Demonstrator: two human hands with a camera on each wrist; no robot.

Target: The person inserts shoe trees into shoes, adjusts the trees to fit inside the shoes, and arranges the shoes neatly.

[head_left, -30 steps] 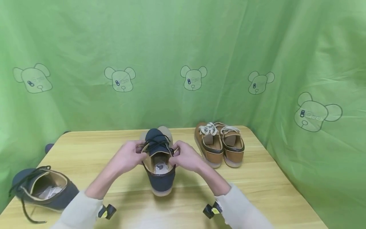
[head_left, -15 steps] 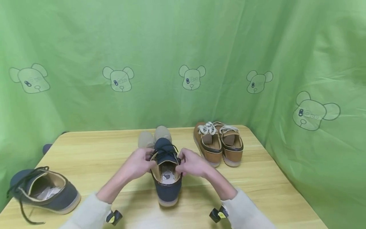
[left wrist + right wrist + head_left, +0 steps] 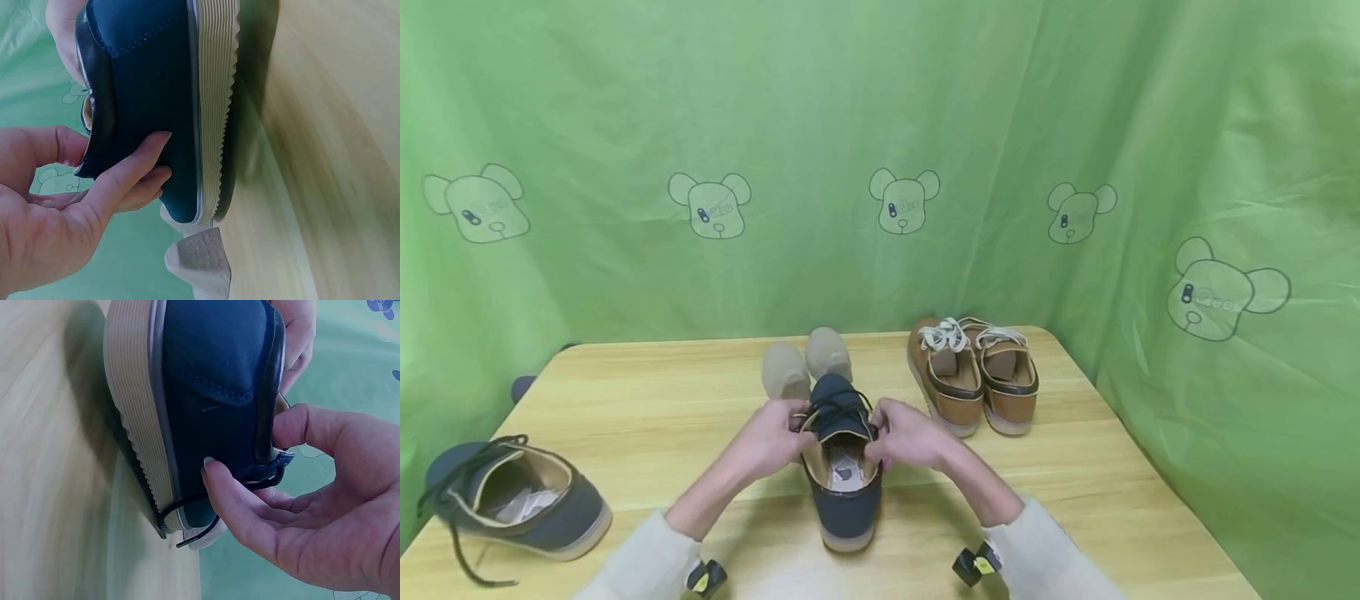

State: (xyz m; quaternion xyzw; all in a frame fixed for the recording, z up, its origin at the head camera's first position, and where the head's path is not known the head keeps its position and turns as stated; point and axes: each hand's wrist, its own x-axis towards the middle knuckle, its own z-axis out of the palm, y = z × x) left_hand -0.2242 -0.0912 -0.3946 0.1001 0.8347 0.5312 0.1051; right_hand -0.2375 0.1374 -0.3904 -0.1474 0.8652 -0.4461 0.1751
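Note:
A navy blue lace-up shoe (image 3: pixel 848 512) points away from me in the middle of the table, its heel toward me. My left hand (image 3: pixel 775 437) pinches the left side of its opening, thumb inside and fingers along the outer wall, as the left wrist view shows. On the opposite side my right hand (image 3: pixel 912 435) pinches the collar the same way; a dark lace (image 3: pixel 187 503) hangs past its fingers in the right wrist view. Just beyond the toe stand two beige shoe-tree-like forms (image 3: pixel 785 372). The matching navy shoe (image 3: pixel 561 512) lies at the left with its laces loose.
A pair of brown shoes (image 3: pixel 964 412) with white laces stands at the back right of the wooden table (image 3: pixel 1075 500). Green curtain (image 3: pixel 805 275) with bear-head prints hangs behind and along the sides. A dark object (image 3: pixel 522 387) shows beyond the left table edge.
Both hands have drawn the navy shoe toward me and slightly right, keeping their pinch on its collar. The beige forms it partly covered now show more fully.

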